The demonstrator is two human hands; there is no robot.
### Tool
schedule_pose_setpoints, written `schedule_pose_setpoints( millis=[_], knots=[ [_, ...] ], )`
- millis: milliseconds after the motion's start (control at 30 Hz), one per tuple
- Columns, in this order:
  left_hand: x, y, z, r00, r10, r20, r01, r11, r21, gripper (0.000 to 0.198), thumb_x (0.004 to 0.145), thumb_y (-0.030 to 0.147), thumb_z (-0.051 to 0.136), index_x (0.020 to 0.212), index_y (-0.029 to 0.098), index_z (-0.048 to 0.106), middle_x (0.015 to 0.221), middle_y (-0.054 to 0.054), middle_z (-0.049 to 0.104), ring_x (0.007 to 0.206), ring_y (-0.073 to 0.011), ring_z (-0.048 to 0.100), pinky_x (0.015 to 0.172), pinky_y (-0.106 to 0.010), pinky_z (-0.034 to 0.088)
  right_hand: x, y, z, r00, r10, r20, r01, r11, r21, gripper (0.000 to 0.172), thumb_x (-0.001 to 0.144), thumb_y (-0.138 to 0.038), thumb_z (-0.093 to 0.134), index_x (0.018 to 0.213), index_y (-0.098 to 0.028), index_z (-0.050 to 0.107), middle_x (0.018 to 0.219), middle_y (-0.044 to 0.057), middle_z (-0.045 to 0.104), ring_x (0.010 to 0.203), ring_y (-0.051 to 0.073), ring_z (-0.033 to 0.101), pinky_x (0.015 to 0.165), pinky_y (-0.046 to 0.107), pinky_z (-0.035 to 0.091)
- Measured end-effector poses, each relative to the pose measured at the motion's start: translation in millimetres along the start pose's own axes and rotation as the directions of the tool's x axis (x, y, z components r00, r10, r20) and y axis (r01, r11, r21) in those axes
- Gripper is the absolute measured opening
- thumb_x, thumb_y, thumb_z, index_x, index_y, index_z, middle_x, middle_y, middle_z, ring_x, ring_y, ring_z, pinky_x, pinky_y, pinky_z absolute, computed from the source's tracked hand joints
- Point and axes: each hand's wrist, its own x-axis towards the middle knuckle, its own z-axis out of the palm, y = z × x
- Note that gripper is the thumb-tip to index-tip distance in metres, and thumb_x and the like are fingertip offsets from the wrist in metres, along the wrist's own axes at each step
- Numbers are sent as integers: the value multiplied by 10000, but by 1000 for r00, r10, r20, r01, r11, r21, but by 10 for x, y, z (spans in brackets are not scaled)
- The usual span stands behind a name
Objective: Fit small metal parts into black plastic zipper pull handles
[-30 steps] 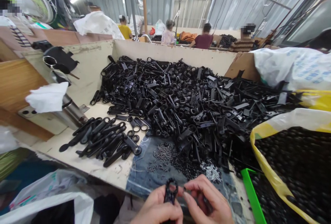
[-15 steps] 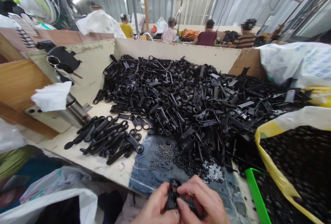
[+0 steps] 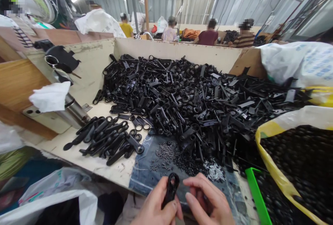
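Closest to me, the left hand (image 3: 157, 206) has its fingers wrapped round a ring-ended black part (image 3: 170, 191), held tilted upward. Just beside it, the right hand (image 3: 209, 200) has thumb and forefinger parted, clear of the part. Beyond, small silvery pins (image 3: 214, 171) lie on a blue sheet (image 3: 142, 173) over the counter (image 3: 121, 171); farther back rises a black heap (image 3: 166, 95), then a person in maroon (image 3: 208, 38).

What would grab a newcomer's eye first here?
Probably the big heap of black parts filling the middle of the view. Next, at the bottom, the left hand grips one black ring-ended piece, with the right hand just apart from it. At the right, a yellow-edged bag holds dark round pieces.
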Motion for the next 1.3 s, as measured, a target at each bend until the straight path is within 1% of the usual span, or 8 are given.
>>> schedule_pose_setpoints(
  millis=[133,333,400,600,833,1033,1200,1300],
  knots=[
    [120,73,-61,901,430,-56,-289,691,663,480,944,159,400,1413,183,496,1117,-140,791,997,-267,746,889,-409,584,-66,30,-16,984,140,-108,-140,990,2,137,1007,-322,617,1001,-250,733,795,9,679,641,156,650,595,205,528],
    [308,141,-82,764,617,188,-348,149,926,662,790,-35,308,1424,51,475,1179,-219,773,1070,-348,760,869,-518,638,-150,104,49,941,247,-232,-241,969,56,242,1026,-437,615,943,-258,756,773,4,682,651,166,620,641,234,505],
    [299,148,-90,756,638,149,-325,168,931,637,820,-27,297,1419,89,480,1199,-196,771,1094,-325,756,896,-496,630,-186,151,36,937,259,-233,-254,966,54,218,1032,-418,612,972,-266,757,816,8,702,691,172,640,658,235,508],
    [110,315,-151,807,527,-265,-101,566,818,153,1018,314,474,1041,281,623,771,18,785,713,-212,775,627,-276,564,-74,201,1,980,159,-119,-165,985,-43,162,1060,-310,563,1030,-268,717,851,0,680,756,166,683,692,220,524],
    [209,283,-39,788,610,-83,-53,202,978,227,877,85,655,923,298,716,788,53,823,734,-236,780,728,-325,471,327,170,194,986,93,142,-27,912,-409,191,1016,-126,540,964,-237,685,946,23,688,765,170,731,664,236,518],
    [360,305,59,796,600,-81,-44,192,980,282,845,4,638,910,267,718,804,45,828,758,-240,789,753,-360,456,443,219,292,976,123,181,0,828,-561,300,836,43,593,874,-236,695,885,-3,688,666,168,726,575,237,449],
    [259,216,-90,753,658,-13,-166,210,964,288,909,45,544,1002,264,708,823,22,821,757,-239,774,780,-370,456,444,201,233,977,123,176,-5,833,-554,181,997,-115,577,912,-240,676,904,-2,680,707,168,729,615,245,472],
    [178,134,-220,705,704,-89,-257,371,892,181,1006,224,537,984,275,709,772,19,790,674,-215,723,694,-320,453,451,191,193,978,98,182,10,857,-515,202,1065,-185,503,973,-249,671,924,1,679,749,166,736,650,243,489]
  ],
)
